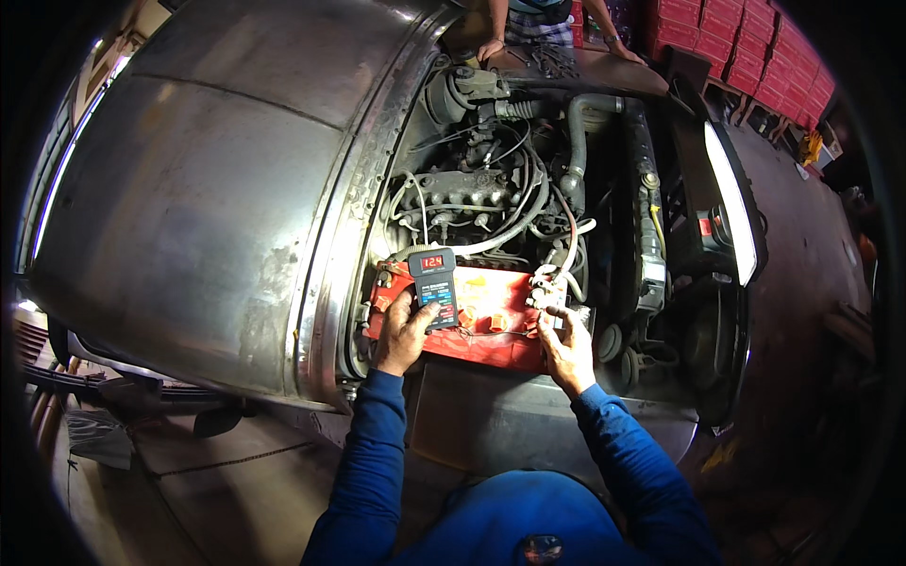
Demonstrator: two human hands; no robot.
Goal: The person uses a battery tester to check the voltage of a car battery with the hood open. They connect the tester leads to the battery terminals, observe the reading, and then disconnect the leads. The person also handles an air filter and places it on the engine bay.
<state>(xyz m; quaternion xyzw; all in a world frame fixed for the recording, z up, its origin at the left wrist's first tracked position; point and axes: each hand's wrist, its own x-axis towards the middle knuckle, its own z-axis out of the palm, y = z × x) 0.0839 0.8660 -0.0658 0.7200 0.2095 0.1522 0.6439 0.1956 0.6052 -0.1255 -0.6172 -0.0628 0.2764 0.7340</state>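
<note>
The tester (435, 286) is hiding part of the red battery (486, 351), and my left hand (403, 337) part of the tester. At the battery's right end, what my right hand (571, 357) is touching is looking unclear. Beyond the battery, the view's edge is cutting off another person (540, 30).

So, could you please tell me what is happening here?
A person's left hand holds a dark handheld tester, its red display lit, over a red battery beside an engine. The right hand is at the battery's right end, near a cable clamp; contact is unclear. Opposite, another person rests both hands on the far fender.
</note>
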